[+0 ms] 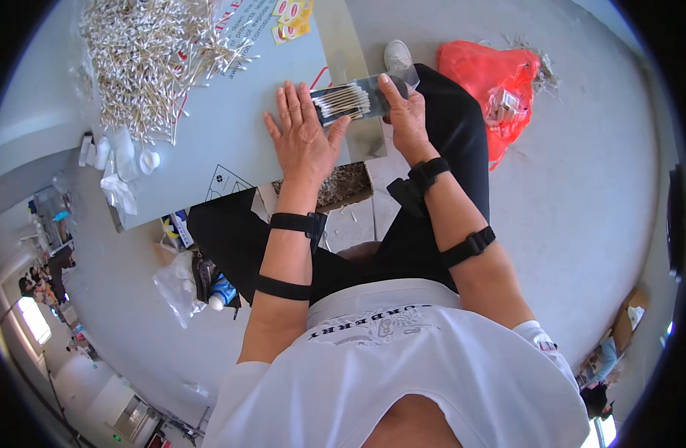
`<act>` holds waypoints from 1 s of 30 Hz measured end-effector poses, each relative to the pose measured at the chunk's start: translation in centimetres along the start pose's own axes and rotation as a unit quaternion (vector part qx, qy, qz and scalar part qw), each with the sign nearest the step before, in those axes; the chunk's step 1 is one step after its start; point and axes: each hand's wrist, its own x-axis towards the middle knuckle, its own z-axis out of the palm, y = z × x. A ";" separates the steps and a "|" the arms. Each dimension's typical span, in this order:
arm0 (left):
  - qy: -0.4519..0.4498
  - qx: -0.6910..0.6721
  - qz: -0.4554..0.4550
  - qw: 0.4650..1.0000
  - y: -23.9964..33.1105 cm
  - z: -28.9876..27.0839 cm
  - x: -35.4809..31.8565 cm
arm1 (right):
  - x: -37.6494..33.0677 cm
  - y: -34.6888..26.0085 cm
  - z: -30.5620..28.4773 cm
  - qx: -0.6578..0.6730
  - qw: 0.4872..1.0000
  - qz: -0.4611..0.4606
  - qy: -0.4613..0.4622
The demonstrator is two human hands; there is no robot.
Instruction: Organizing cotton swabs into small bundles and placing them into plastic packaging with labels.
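Note:
A small row of white-tipped cotton swabs (344, 101) lies side by side in a flat clear plastic pouch with a dark backing (376, 104), at the table's right edge. My right hand (407, 113) grips the pouch's right end, thumb on top and the other fingers mostly hidden beneath. My left hand (305, 142) lies palm down on the table at the pouch's left end. Its fingers are stretched and spread, and its thumb reaches to the lower ends of the swabs. A large heap of loose cotton swabs (145, 60) covers the table's far left.
The grey table (231, 142) has yellow-and-white labels (291, 19) at its far edge and white rolls (147, 160) on its left. Below its near edge stands a cardboard box (346, 185) of swabs. A red plastic bag (500, 89) lies on the floor at right.

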 end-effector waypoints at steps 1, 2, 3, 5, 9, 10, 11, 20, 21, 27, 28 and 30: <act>-0.001 0.001 0.001 1.000 0.2 0.0 0.0 | 0.0 -0.1 0.2 0.006 1.000 -0.010 0.012; 0.001 0.006 0.003 1.000 0.4 0.1 0.1 | 0.2 0.2 0.3 0.007 1.000 -0.010 0.013; 0.002 0.011 0.004 1.000 0.6 0.2 0.2 | 0.3 0.5 0.3 -0.002 0.999 -0.032 0.009; 0.006 0.013 0.011 1.000 0.9 0.4 0.2 | 0.4 0.7 0.3 -0.009 0.999 -0.052 0.004; 0.008 0.013 0.021 1.000 2.5 0.5 0.6 | 0.7 1.1 -0.1 -0.052 0.996 -0.074 -0.014; 0.008 0.014 0.021 1.000 2.6 0.5 0.6 | 0.7 1.0 0.0 -0.051 0.995 -0.084 -0.017; 0.015 0.003 0.019 1.000 2.6 0.5 0.5 | 0.6 1.0 0.0 -0.050 0.995 -0.084 -0.017; -0.009 0.006 0.086 0.996 3.1 -0.4 -1.1 | -0.4 -0.6 -0.4 0.024 0.999 0.038 -0.018; -0.007 0.001 0.084 0.996 3.1 -0.4 -1.2 | -0.6 -0.7 -0.6 0.034 0.998 0.046 -0.037; -0.017 0.004 0.097 0.995 3.7 -0.8 -1.9 | -0.2 -0.2 -1.5 0.018 0.996 0.043 -0.070; -0.017 0.005 0.096 0.995 3.6 -0.8 -1.9 | -0.3 -0.2 -1.4 0.020 0.997 0.044 -0.067; -0.010 -0.013 0.097 0.995 3.5 -0.8 -1.7 | -0.5 -0.2 -1.0 0.018 0.998 0.039 -0.055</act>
